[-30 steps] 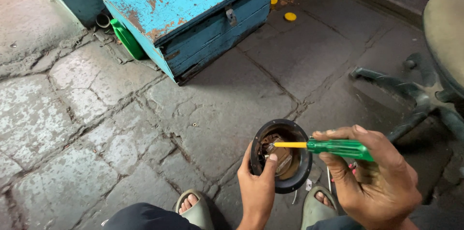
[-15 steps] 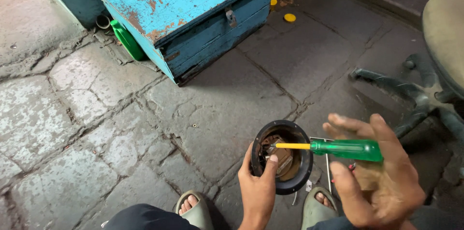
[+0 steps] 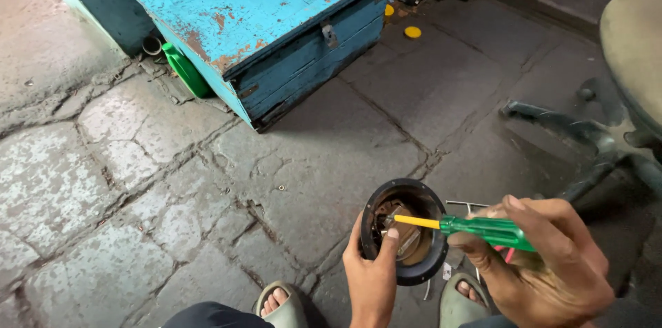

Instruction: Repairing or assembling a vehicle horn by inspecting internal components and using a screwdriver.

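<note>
Head view: left hand [image 3: 376, 276] grips the round black housing with brown internals [image 3: 404, 230] by its lower rim, thumb inside. Right hand [image 3: 545, 266] clasps a green-handled screwdriver with yellow shaft [image 3: 469, 226], tip apparently on the internals. Open stone floor [image 3: 207, 197] lies left; a worn blue wooden chest [image 3: 276, 25] stands well apart, a chair base [image 3: 586, 142] near right.

Soft, even daylight, dimmer toward upper right; faint shadow under blue wooden box [image 3: 276, 32]; sharp focus, slight wide-angle bending at edges
</note>
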